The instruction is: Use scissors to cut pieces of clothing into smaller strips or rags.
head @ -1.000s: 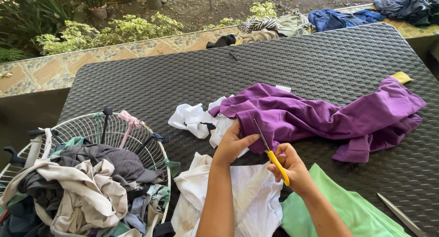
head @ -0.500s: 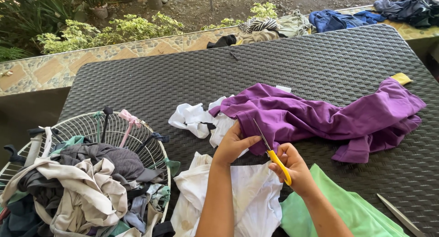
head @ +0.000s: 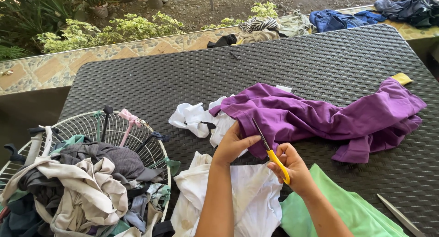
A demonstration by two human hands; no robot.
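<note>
Left hand: the left hand (head: 234, 145) is seen just below the frame's centre, its fingers pinched on the lower edge of the purple garment (head: 320, 115), beside the scissor blades.
Right hand: the right hand (head: 292, 169) is placed at four o'clock from the left hand, close beside it; its fingers are clenched through the yellow handles of the scissors (head: 270, 151).
Scissors: the dark blades are pointed towards eleven o'clock and are laid against the purple cloth's edge; whether the blades are parted cannot be told.
Purple garment: it is spread crumpled across the dark woven table (head: 292, 54), from the centre out towards three o'clock, with a small yellow scrap (head: 402, 78) at its far right end.
White cloth, upper: a crumpled white piece (head: 194, 119) is found at nine o'clock from the purple garment, touching it.
White cloth, lower: a larger white cloth (head: 247, 205) is laid under both forearms at six o'clock.
Green cloth: a light green cloth (head: 347, 209) is seen at five o'clock, beneath the right forearm.
Basket: a white wire basket (head: 96, 127), heaped with mixed clothes, is set at eight o'clock.
Far edge: more clothes (head: 338, 18) are draped on the tiled ledge at one o'clock.
</note>
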